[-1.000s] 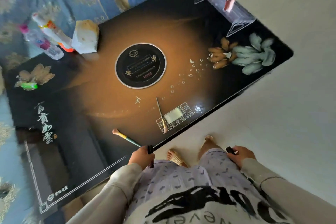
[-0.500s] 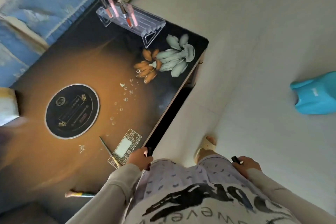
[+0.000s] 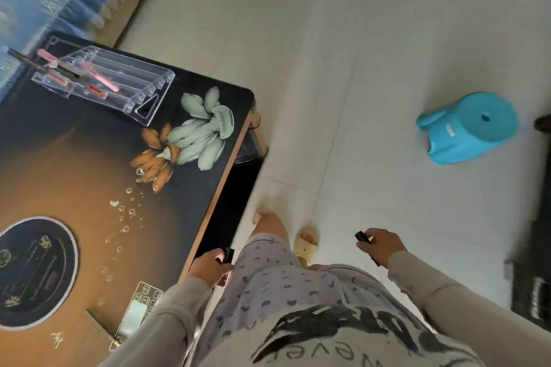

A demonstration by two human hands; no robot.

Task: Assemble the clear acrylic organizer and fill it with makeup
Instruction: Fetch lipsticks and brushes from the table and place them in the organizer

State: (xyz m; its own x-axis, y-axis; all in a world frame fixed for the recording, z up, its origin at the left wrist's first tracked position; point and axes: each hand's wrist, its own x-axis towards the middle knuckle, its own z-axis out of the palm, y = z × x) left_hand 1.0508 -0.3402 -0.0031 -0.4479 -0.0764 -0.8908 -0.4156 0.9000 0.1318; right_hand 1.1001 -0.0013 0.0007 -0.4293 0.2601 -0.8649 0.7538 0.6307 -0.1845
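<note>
Several slim makeup sticks [image 3: 103,80], pink and black, lean in the clear acrylic organizer [image 3: 140,80] at the table's [image 3: 74,158] far corner, toward 10 o'clock. Its long axis runs from 10 to 4 o'clock. Nearer, the left hand [image 3: 208,267] has its grip curled round a dark tube [image 3: 229,254] at the table edge. The right hand [image 3: 383,244] clamps a second dark tube [image 3: 361,237] above the floor [image 3: 357,39]. At 3 o'clock is a blue stool [image 3: 468,128].

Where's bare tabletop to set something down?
Widest: amber table stretch between clear organizer and round black disc. Also edge strip from flower print to control panel. Crowded: organizer's left end as seen, packed with makeup sticks; right slots look empty. A thin stick lies beside the panel. The left hand and right hand each grip a dark tube.
</note>
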